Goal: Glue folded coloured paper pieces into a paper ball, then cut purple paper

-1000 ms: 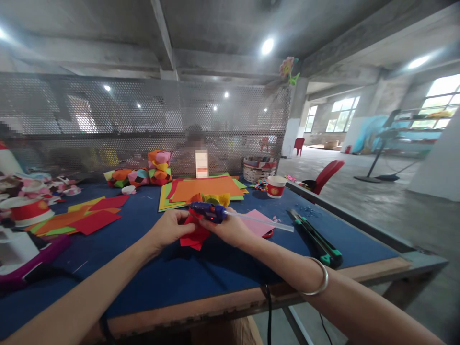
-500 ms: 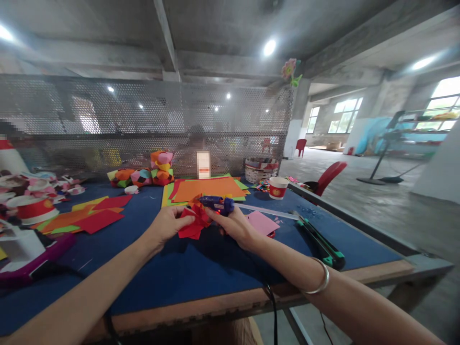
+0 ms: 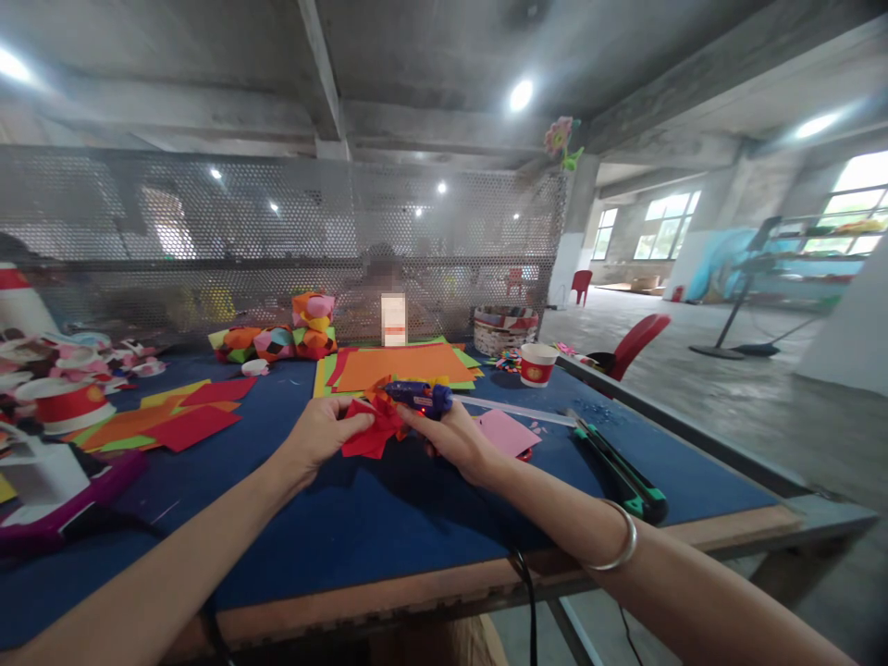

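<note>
Between thumb and fingers, my left hand point(image 3: 326, 430) pinches a folded red and orange paper piece point(image 3: 371, 433) above the blue tabletop. My right hand point(image 3: 450, 430) is wrapped round a blue hot glue gun point(image 3: 422, 398), with a small red light lit on its body. A long clear glue stick point(image 3: 513, 410) sticks out of the gun's back end to the right. The gun's nozzle points left, at the folds of the paper; the exact tip is hard to make out there. Behind both hands lies a stack of coloured paper sheets point(image 3: 399, 365), orange on top.
Pink paper point(image 3: 509, 433) and a green-and-black utility knife point(image 3: 620, 467) lie to the right. A paper cup point(image 3: 537, 364) and a woven basket point(image 3: 505, 326) stand farther back. On the left are loose coloured sheets point(image 3: 194, 424), folded paper balls point(image 3: 274, 340) and a purple-and-white object point(image 3: 83, 495).
The red paper in my left hand has tilted slightly, its lower edge shifting up and left. Both hands keep nearly the same place and hold.
</note>
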`<state>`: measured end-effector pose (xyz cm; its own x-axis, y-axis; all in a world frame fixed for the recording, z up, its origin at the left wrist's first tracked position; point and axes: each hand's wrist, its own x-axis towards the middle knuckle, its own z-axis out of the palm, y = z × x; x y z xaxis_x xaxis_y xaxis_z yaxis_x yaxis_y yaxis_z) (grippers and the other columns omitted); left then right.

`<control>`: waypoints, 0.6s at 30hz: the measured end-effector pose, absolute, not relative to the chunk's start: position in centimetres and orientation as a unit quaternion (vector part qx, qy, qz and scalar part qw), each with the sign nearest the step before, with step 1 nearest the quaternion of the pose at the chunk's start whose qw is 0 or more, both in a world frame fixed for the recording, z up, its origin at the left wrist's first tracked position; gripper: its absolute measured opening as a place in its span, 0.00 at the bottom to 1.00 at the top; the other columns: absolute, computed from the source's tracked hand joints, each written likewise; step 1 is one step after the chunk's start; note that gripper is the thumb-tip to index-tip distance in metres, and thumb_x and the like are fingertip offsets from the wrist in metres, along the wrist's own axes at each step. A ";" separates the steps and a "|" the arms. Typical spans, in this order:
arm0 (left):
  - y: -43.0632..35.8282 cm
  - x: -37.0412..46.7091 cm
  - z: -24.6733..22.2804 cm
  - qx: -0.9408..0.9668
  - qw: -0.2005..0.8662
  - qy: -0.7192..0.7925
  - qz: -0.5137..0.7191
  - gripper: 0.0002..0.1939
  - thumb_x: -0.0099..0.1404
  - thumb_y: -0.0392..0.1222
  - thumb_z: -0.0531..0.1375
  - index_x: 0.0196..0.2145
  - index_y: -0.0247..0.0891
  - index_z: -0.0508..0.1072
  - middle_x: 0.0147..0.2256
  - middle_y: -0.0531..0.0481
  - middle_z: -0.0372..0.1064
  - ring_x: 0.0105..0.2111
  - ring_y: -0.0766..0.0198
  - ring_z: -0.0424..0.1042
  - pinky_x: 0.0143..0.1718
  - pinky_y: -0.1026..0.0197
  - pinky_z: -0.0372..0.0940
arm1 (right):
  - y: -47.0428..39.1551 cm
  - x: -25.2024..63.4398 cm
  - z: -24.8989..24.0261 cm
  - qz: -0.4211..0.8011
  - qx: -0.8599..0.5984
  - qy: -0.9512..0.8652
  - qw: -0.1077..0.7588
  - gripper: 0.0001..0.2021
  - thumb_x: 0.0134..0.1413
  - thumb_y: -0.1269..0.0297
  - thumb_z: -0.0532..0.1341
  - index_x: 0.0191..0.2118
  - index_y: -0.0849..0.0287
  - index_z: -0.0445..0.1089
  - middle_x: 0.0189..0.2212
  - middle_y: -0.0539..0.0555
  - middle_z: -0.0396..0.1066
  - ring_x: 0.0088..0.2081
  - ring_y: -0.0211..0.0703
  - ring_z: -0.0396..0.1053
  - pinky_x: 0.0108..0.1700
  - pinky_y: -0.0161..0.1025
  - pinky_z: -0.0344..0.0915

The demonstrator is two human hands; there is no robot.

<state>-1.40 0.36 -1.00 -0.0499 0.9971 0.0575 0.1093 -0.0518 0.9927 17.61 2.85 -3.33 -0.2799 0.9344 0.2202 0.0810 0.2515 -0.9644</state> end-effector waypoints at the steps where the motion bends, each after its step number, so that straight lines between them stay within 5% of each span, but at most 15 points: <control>1: 0.3 -1.4 -1.0 0.526 0.445 0.525 0.499 0.12 0.41 0.44 0.71 0.25 0.37 0.80 0.25 0.49 0.79 0.25 0.62 0.75 0.31 0.61 0.67 | 2.9 17.6 -3.4 0.470 -0.390 -0.649 0.454 0.14 0.57 0.54 0.68 0.42 0.60 0.78 0.24 0.47 0.70 0.19 0.32 0.58 0.19 0.31 0.56; 18: 0.2 -1.0 -0.6 0.515 0.443 0.525 0.513 0.12 0.37 0.44 0.71 0.23 0.38 0.80 0.23 0.51 0.79 0.24 0.63 0.74 0.29 0.63 0.67 | 2.8 17.7 -3.4 0.474 -0.377 -0.654 0.453 0.14 0.55 0.52 0.69 0.37 0.59 0.76 0.22 0.47 0.68 0.20 0.33 0.58 0.20 0.33 0.56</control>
